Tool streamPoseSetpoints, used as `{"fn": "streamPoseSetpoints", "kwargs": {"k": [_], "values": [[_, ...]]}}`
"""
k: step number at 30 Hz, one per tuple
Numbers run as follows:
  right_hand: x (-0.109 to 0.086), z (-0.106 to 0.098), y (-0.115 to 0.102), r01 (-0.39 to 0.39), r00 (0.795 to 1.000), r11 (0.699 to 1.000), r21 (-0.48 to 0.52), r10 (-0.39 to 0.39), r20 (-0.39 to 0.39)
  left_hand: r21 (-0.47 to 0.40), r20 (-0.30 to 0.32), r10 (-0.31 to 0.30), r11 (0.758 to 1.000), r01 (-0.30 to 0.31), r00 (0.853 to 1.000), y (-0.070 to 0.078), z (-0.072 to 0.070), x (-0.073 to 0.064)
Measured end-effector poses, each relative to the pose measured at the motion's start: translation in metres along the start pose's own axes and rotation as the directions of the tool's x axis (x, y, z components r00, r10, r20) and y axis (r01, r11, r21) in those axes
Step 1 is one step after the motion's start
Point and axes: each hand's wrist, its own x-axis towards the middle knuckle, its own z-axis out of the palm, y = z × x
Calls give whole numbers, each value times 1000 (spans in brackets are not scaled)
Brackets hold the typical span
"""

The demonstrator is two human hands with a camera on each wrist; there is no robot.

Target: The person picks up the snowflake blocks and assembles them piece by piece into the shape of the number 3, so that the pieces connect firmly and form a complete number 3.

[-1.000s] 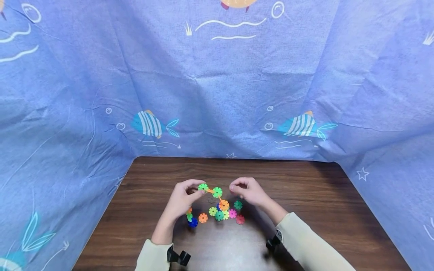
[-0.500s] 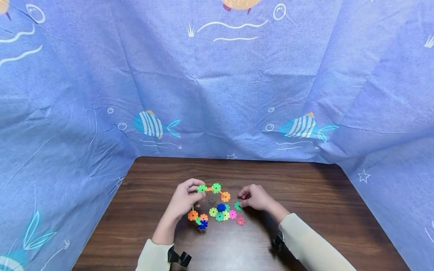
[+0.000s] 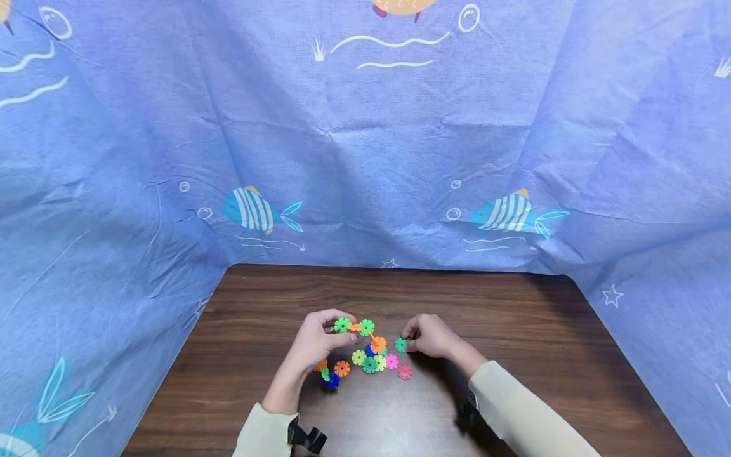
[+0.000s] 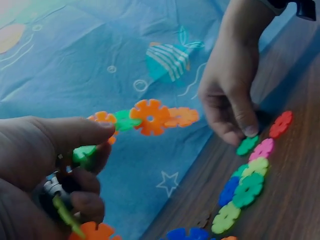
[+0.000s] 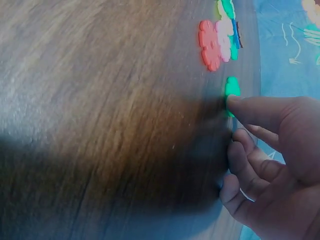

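Note:
A chain of interlocking snowflake discs (image 3: 366,327), green and orange, hangs from my left hand (image 3: 320,339), which grips it between thumb and fingers. In the left wrist view, an orange disc (image 4: 151,118) of the chain sticks out past the thumb. The chain's lower end, with a blue disc (image 3: 331,381), dangles below the wrist side of the hand. At the right of the loose discs, my right hand (image 3: 432,335) pinches the edge of a green disc (image 3: 401,344) low at the table; the right wrist view shows the thumb on this green disc (image 5: 231,89).
Several loose discs lie close together on the brown wooden table (image 3: 485,304): a red disc (image 3: 404,372), a pink disc (image 3: 391,361), yellow, green and blue ones. A lone orange disc (image 3: 342,368) lies left of them. A blue fish-print cloth (image 3: 365,190) stands behind the table.
My right hand has moved down to the green disc, now at its fingers. The left hand has shifted slightly nearer and right; the chain's hanging end has swung about.

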Motion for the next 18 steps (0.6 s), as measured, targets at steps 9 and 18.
{"fn": "streamPoseSetpoints", "kwargs": {"k": [9, 18], "values": [[2, 2, 0, 35, 999, 993, 114, -32, -32, 44, -37, 24, 999, -23, 999, -1, 10, -1], [2, -29, -38, 217, 972, 887, 408, -157, -176, 354, -80, 114, 932, -79, 990, 4, 17, -4]]}}
